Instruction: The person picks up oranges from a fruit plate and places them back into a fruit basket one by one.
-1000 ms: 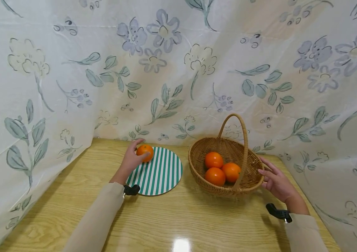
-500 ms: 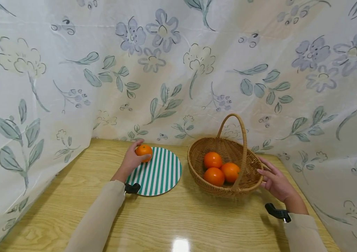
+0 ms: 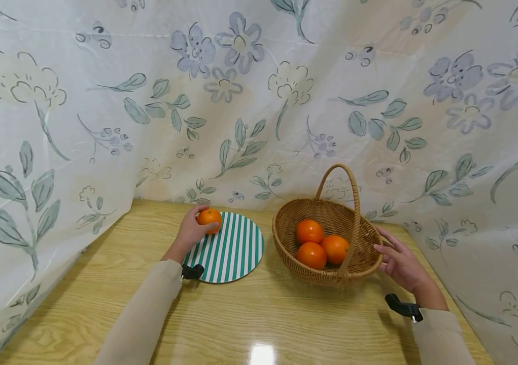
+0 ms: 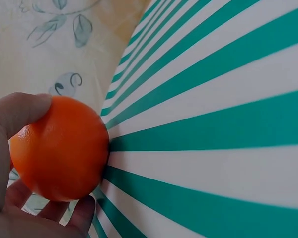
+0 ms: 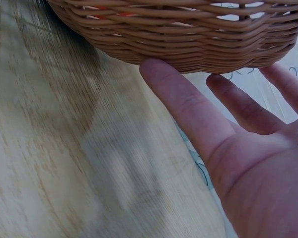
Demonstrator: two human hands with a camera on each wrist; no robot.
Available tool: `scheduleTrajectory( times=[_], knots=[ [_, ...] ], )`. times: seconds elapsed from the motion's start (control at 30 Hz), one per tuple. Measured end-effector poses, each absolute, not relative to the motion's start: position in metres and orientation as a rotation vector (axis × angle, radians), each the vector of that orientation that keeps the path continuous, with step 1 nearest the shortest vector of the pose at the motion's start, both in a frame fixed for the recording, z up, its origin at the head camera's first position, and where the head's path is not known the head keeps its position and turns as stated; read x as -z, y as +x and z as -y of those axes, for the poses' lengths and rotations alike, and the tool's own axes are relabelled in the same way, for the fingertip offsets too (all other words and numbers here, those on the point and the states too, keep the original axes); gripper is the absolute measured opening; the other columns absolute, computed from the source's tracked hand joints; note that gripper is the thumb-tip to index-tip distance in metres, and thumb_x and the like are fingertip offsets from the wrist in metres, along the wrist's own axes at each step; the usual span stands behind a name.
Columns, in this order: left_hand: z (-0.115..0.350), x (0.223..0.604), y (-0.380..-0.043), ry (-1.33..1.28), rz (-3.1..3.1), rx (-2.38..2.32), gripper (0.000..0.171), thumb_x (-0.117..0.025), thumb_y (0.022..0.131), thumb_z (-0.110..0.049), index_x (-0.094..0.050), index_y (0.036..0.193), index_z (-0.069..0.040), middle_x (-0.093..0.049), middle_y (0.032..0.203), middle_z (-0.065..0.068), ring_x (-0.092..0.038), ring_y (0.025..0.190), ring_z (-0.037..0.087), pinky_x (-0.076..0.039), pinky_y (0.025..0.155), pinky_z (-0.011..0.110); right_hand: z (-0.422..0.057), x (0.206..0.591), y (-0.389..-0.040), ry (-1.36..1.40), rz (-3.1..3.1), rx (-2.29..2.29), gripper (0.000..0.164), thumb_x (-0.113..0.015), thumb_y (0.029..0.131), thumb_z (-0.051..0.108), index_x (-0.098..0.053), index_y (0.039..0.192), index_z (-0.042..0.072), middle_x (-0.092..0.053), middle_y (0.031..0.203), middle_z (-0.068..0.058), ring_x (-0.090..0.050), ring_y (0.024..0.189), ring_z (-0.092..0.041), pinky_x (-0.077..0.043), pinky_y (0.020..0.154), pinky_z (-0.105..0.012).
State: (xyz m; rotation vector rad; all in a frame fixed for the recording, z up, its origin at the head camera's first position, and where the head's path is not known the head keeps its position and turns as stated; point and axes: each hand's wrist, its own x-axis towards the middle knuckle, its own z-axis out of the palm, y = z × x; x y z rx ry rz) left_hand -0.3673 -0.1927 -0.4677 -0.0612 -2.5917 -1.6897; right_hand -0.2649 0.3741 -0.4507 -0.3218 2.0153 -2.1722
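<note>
An orange (image 3: pixel 210 221) sits near the upper left edge of a round green-and-white striped mat (image 3: pixel 240 248). My left hand (image 3: pixel 190 230) grips it, the thumb on one side and the fingers curled round the other, as the left wrist view also shows on the orange (image 4: pixel 64 148). At the right stands a wicker basket (image 3: pixel 304 271) with a tall handle, holding three more oranges (image 3: pixel 312 256). My right hand (image 3: pixel 402 263) touches the basket's right side. Its thumb lies at the rim, and its nearly straight fingers (image 5: pixel 188 101) rest against the lower wall in the right wrist view.
Both things stand on a light wooden table (image 3: pixel 240 319). A floral cloth (image 3: pixel 240 126) hangs close behind the mat and basket and runs along the left and right sides. The basket handle (image 3: pixel 354 203) arches above its rim.
My left fingers have closed in round the orange, which stays at nearly the same place on the mat. The right hand and the basket have hardly moved.
</note>
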Motion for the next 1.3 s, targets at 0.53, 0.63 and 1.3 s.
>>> scheduleTrajectory(
  times=[0.53, 0.63, 1.3],
  knots=[
    [0.189, 0.470, -0.371, -0.013, 2.687, 1.558, 0.065, -0.075, 0.095, -0.024, -0.045, 0.151, -0.014, -0.042, 0.157, 0.018, -0.047, 0.135, 0.039, -0.038, 0.118, 0.058, -0.380, 0.456, -0.275, -0.313, -2.003, 2.170, 0.065, -0.042, 0.110, 0.012, -0.010, 0.166, 0.019, -0.053, 0.139, 0.012, -0.072, 0.113, -0.017, -0.062, 0.089, -0.036],
    [0.188, 0.470, -0.371, 0.003, 2.680, 1.558, 0.065, -0.076, 0.094, -0.025, -0.046, 0.151, -0.015, -0.043, 0.156, 0.018, -0.047, 0.133, 0.039, -0.038, 0.118, 0.057, -0.381, 0.457, -0.276, -0.309, -2.006, 2.180, 0.066, -0.042, 0.110, 0.012, -0.009, 0.166, 0.017, -0.052, 0.139, 0.012, -0.072, 0.113, -0.017, -0.062, 0.089, -0.036],
    [0.183, 0.460, -0.372, 0.043, 2.690, 1.553, 0.064, -0.075, 0.095, -0.022, -0.046, 0.151, -0.013, -0.044, 0.155, 0.019, -0.047, 0.132, 0.040, -0.039, 0.117, 0.058, -0.384, 0.459, -0.284, -0.398, -1.925, 2.224, 0.063, -0.041, 0.110, 0.010, -0.013, 0.166, 0.020, -0.056, 0.139, 0.011, -0.071, 0.114, -0.019, -0.062, 0.089, -0.037]
  ],
)
